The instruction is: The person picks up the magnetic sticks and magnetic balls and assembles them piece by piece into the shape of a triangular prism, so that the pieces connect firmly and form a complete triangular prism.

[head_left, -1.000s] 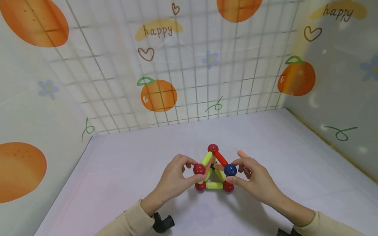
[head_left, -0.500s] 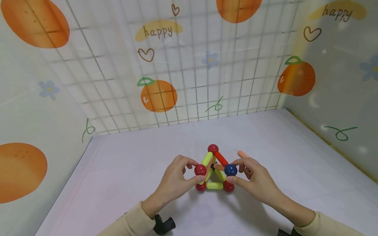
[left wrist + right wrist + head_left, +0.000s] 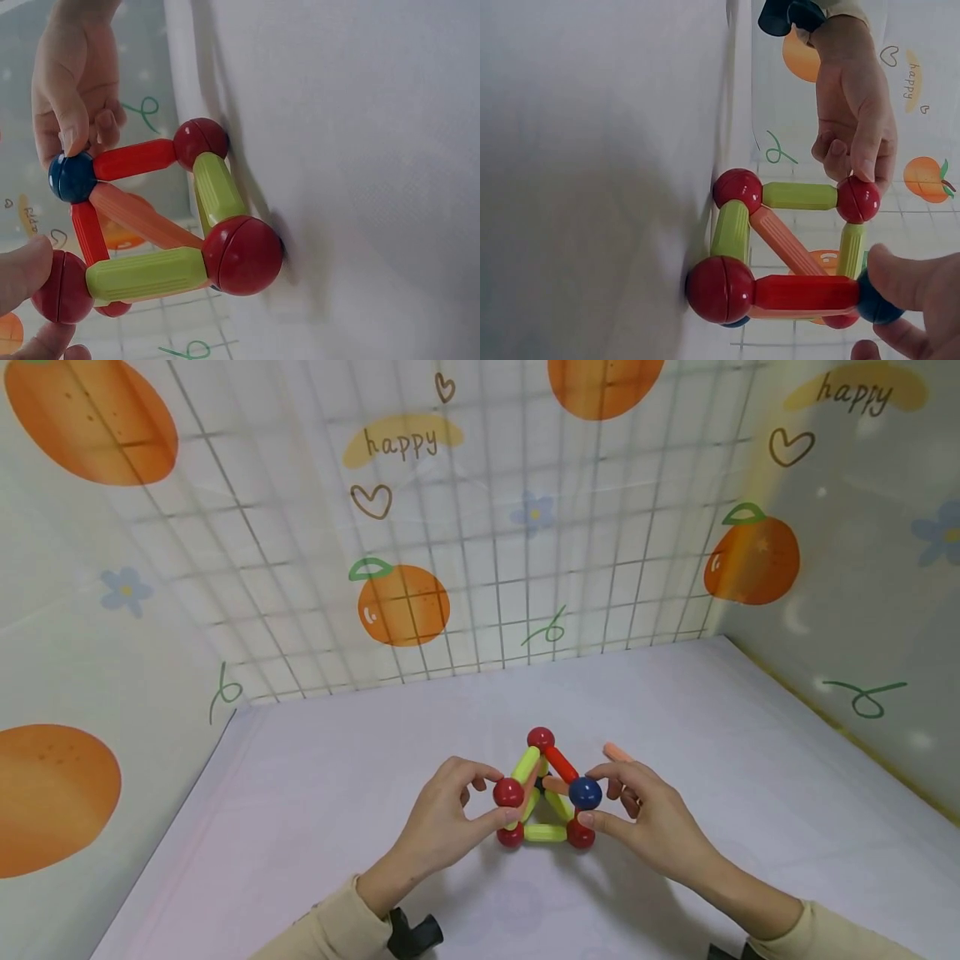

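Observation:
A frame of magnetic building rods and balls stands on the table, held by both hands. My left hand [image 3: 450,817] pinches its upper left red ball [image 3: 508,792] between thumb and finger. On the other side, the blue ball [image 3: 585,792] is pinched by my right hand [image 3: 651,817]. Behind them, another red ball [image 3: 541,739] joins a yellow-green rod [image 3: 527,763] and a red rod [image 3: 562,764]. Two lower red balls, linked by a yellow-green rod [image 3: 545,833], touch the table. In the left wrist view, an orange rod [image 3: 146,216] slants inside the frame. The rear base is partly hidden.
One loose orange rod [image 3: 617,752] lies behind my right hand, partly covered by it. The pale tabletop [image 3: 337,760] meets patterned cloth walls [image 3: 480,527] at the back and both sides. A black strap mount [image 3: 414,935] hangs at my left wrist.

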### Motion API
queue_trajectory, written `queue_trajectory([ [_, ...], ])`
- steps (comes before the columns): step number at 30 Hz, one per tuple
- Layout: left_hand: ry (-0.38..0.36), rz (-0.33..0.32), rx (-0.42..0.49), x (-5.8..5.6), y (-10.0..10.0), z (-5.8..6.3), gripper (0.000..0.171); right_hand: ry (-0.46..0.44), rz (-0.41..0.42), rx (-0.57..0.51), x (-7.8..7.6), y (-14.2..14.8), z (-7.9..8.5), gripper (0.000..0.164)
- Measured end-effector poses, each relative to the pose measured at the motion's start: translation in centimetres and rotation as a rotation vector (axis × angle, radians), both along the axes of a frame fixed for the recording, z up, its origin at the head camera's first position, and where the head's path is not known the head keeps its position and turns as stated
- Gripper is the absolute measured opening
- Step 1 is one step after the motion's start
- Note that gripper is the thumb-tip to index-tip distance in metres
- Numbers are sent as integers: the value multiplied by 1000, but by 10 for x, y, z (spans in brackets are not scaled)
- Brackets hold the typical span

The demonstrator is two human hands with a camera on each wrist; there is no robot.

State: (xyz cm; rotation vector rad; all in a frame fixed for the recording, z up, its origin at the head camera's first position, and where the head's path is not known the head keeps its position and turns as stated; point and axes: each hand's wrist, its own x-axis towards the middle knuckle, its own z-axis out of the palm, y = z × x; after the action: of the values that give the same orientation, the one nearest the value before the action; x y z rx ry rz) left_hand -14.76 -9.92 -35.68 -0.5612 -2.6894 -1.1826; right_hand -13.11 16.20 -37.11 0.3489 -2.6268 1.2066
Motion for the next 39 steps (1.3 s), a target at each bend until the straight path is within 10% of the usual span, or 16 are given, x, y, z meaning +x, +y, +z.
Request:
queue_trajectory([
  [24,5,-10,18,-1,1,-2,34,-55,-104,127,-20,39,-5,57],
  [39,3,-8,9,0,0,-1,35,-309,-167,231,-52,88,-29,61],
])
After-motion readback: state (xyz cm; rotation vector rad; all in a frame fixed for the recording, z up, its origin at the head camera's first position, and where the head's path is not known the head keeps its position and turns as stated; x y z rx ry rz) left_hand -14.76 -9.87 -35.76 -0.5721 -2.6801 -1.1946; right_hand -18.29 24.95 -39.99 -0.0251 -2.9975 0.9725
